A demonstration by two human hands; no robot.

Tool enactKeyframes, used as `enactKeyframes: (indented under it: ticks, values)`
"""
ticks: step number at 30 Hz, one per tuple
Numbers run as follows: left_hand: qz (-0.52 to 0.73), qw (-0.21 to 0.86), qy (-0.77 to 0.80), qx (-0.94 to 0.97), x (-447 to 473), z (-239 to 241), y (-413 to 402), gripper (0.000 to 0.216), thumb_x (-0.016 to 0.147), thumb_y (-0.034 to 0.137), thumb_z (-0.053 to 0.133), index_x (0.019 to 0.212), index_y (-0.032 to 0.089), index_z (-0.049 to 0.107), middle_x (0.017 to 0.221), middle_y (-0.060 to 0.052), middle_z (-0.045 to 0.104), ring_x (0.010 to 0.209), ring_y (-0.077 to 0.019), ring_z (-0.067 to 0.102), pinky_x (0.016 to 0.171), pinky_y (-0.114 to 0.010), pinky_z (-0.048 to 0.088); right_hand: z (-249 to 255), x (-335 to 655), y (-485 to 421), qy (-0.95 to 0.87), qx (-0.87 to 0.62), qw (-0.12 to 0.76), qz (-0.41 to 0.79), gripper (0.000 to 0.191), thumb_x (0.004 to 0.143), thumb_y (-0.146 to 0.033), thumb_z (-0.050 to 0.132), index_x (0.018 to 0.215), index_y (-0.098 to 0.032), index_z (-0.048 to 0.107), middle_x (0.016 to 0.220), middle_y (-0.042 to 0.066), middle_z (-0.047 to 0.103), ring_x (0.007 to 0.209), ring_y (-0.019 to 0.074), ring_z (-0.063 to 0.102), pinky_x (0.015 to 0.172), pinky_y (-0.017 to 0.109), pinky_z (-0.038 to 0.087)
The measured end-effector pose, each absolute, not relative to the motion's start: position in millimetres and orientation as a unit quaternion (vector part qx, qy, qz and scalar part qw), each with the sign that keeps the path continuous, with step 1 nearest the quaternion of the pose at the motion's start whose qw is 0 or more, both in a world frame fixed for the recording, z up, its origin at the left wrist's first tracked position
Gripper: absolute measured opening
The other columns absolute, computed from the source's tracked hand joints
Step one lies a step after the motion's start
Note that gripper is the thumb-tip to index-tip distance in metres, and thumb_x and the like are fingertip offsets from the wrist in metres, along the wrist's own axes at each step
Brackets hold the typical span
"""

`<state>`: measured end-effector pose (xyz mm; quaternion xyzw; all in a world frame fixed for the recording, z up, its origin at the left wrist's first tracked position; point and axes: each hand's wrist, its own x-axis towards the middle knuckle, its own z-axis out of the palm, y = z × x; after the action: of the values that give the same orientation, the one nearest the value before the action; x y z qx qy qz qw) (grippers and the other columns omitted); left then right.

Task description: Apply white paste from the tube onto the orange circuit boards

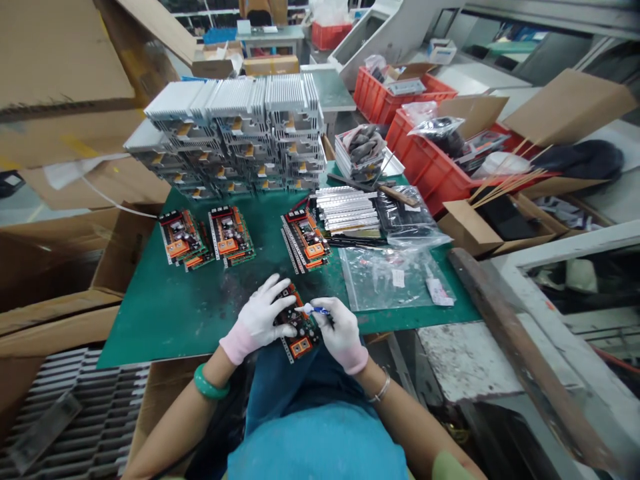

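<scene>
My left hand (265,311), in a white glove with a pink cuff, grips a circuit board (300,327) by its left side, fingers over its upper part. The board has orange and black components and a metal strip along its left edge. It lies tilted at the table's front edge. Pinched in my gloved right hand (341,331) is a blue-and-white pen-like tool (318,309), its white tip over the board; whether the tip touches cannot be made out. Behind are stacks of similar boards: left (184,239), middle (231,235) and right (305,239).
Finned metal heat sinks (235,133) stand piled at the back of the green table (150,313). Metal strips (349,212) and a clear plastic bag (380,280) lie at right. Red crates (420,160) stand beyond the right edge; cardboard boxes (55,267) flank the left.
</scene>
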<state>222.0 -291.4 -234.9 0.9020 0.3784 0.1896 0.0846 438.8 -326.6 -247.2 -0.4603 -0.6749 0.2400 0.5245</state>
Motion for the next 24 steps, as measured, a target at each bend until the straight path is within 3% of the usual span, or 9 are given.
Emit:
enactKeyframes:
  ticks: [4, 13, 20, 24]
  values:
    - [0.162, 0.138, 0.382, 0.899, 223.2, -240.6, -290.0, 0.057, 0.081, 0.060, 0.058, 0.120, 0.018, 0.054, 0.143, -0.019, 0.041, 0.141, -0.0364, 0.022, 0.102, -0.054, 0.043, -248.8, 434.4, -320.3, -0.719, -0.463, 0.491, 0.164, 0.011, 0.094, -0.023, 0.051, 0.095, -0.023, 0.062, 0.087, 0.004, 0.070, 0.080, 0.0178, 0.066, 0.073, 0.031, 0.050]
    - [0.218, 0.165, 0.395, 0.877, 224.0, -246.8, -291.8, 0.057, 0.074, 0.052, 0.071, 0.113, 0.018, 0.049, 0.139, -0.021, 0.045, 0.140, -0.0347, 0.027, 0.103, -0.055, 0.041, -249.5, 426.9, -305.0, -0.777, -0.458, 0.420, 0.100, 0.008, 0.090, -0.022, 0.054, 0.088, -0.021, 0.062, 0.078, 0.003, 0.069, 0.073, 0.0187, 0.063, 0.069, 0.032, 0.044]
    - [0.233, 0.175, 0.402, 0.868, 225.7, -245.1, -293.1, 0.052, 0.071, 0.044, 0.076, 0.107, 0.018, 0.049, 0.138, -0.020, 0.046, 0.139, -0.0336, 0.029, 0.102, -0.053, 0.043, -252.6, 426.2, -305.2, -0.764, -0.465, 0.431, 0.123, 0.009, 0.089, -0.022, 0.056, 0.086, -0.021, 0.064, 0.076, 0.004, 0.068, 0.071, 0.0194, 0.063, 0.067, 0.032, 0.046]
    - [0.213, 0.160, 0.408, 0.873, 225.8, -243.9, -292.3, 0.050, 0.073, 0.046, 0.075, 0.106, 0.017, 0.052, 0.138, -0.020, 0.047, 0.139, -0.0341, 0.030, 0.099, -0.052, 0.046, -251.0, 428.8, -310.9, -0.707, -0.479, 0.470, 0.223, 0.011, 0.090, -0.022, 0.053, 0.092, -0.022, 0.064, 0.086, 0.004, 0.070, 0.079, 0.0179, 0.066, 0.073, 0.030, 0.051]
